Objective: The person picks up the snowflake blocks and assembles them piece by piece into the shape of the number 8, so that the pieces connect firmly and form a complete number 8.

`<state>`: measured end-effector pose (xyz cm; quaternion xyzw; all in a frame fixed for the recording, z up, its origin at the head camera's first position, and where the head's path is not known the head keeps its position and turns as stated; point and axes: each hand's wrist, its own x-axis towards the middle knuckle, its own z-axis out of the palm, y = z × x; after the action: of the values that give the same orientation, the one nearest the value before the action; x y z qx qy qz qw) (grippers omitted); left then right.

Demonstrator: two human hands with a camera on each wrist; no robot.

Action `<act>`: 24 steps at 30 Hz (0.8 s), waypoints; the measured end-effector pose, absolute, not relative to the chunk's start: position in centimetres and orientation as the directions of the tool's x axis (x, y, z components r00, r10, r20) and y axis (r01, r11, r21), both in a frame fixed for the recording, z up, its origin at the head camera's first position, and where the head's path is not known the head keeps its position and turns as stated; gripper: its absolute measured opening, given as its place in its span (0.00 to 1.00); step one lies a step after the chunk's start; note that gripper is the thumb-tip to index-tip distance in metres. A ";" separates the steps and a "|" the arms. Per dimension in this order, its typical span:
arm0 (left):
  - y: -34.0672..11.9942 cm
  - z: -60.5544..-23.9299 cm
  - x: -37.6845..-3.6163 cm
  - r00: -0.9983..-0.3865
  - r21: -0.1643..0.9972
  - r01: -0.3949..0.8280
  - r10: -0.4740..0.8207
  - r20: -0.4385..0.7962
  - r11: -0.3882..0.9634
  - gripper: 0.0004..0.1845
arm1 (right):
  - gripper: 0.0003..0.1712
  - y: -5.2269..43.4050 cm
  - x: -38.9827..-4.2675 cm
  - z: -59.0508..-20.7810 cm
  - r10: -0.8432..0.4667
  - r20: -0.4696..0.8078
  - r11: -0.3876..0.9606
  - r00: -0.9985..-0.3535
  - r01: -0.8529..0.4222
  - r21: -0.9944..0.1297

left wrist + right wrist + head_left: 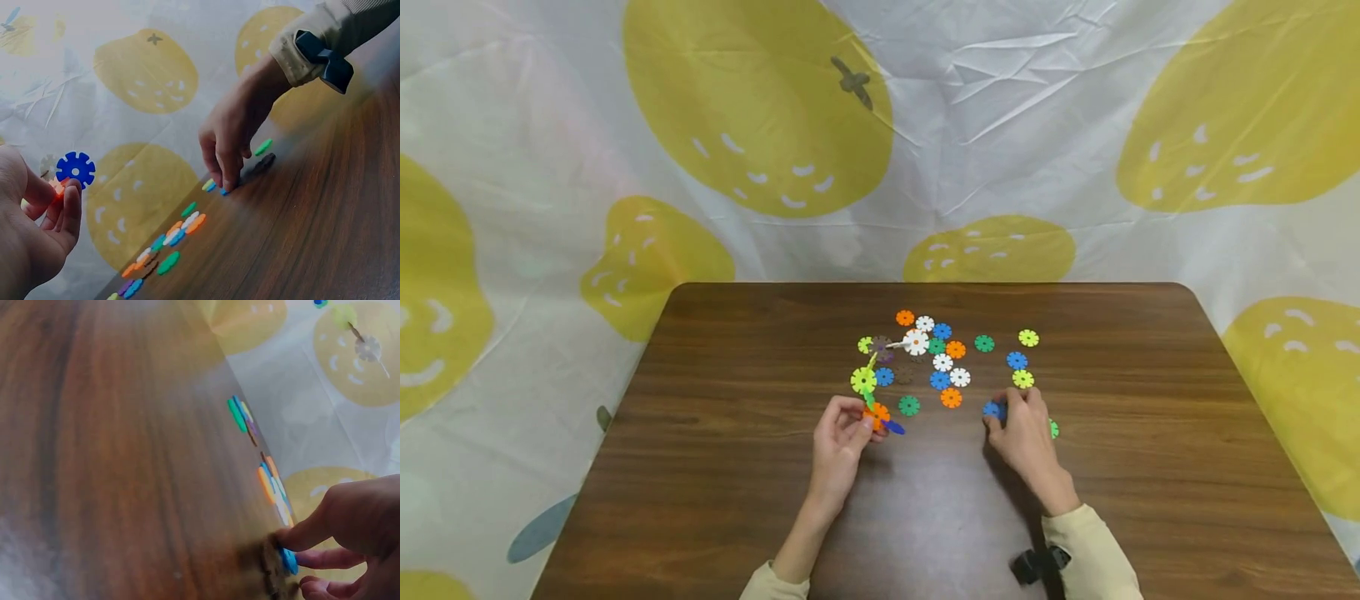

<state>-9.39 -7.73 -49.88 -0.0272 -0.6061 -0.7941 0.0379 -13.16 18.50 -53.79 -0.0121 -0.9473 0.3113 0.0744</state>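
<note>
Linked chain of plastic snowflake discs (872, 392) lay on the dark wood-grain table (715, 467), running from a white disc near the loose pile down through a lime disc to an orange one with a dark blue disc at its near end; that near end was in the left hand (838, 442). Table stood in front of a crumpled white cloth backdrop with big yellow smiley fruit prints (760, 108). Left hand's fingers were curled round the orange end, pinching it between thumb and fingertips; the left wrist view showed the dark blue notched disc (75, 169) sticking up edge-on above the fingers. Right hand (1026, 437) sat well apart to the right, fingers narrowed down onto a single loose blue snowflake disc (994, 409) flat on the table; the right wrist view showed fingertip and thumb nipping that blue disc (289, 560) at its edge, not lifted. Scattered pile of loose orange, white, blue and green discs (943, 358) lay just beyond both hands. Risks, my read: flat disc could skid out of an edge pinch on the smooth wood; chain was only held at one end, so a tug could pop a slot joint or drag it into the pile.
</note>
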 end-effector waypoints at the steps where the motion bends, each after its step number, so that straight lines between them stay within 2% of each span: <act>1: -7.7 -49.9 -9.4 -0.995 0.960 0.095 -0.032 0.090 -0.264 0.09 | 0.18 18.5 -13.2 -53.7 0.065 0.130 0.807 -0.989 -0.025 -0.590; 7: -7.8 -49.8 -9.5 -0.994 0.962 0.108 -0.053 0.098 -0.251 0.11 | 0.15 18.0 -12.7 -53.1 -0.005 0.169 0.805 -0.986 -0.104 -0.584; 11: -7.8 -49.9 -9.6 -0.993 0.963 0.110 -0.063 0.097 -0.247 0.13 | 0.13 17.1 -12.1 -52.2 -0.043 0.188 0.764 -0.981 -0.153 -0.627; 18: -7.7 -49.9 -9.6 -0.993 0.961 0.111 -0.070 0.096 -0.254 0.13 | 0.14 14.8 -10.8 -49.9 -0.101 0.219 0.584 -0.971 -0.236 -0.777; 24: -7.6 -49.9 -9.6 -0.991 0.959 0.125 -0.083 0.107 -0.254 0.13 | 0.11 13.0 -10.0 -48.6 -0.209 0.300 0.411 -0.931 -0.363 -0.836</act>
<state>-9.64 -7.62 -49.95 -0.0172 -0.6073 -0.7916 0.0655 -10.01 13.05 -48.57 0.1709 -0.8367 0.5149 0.0743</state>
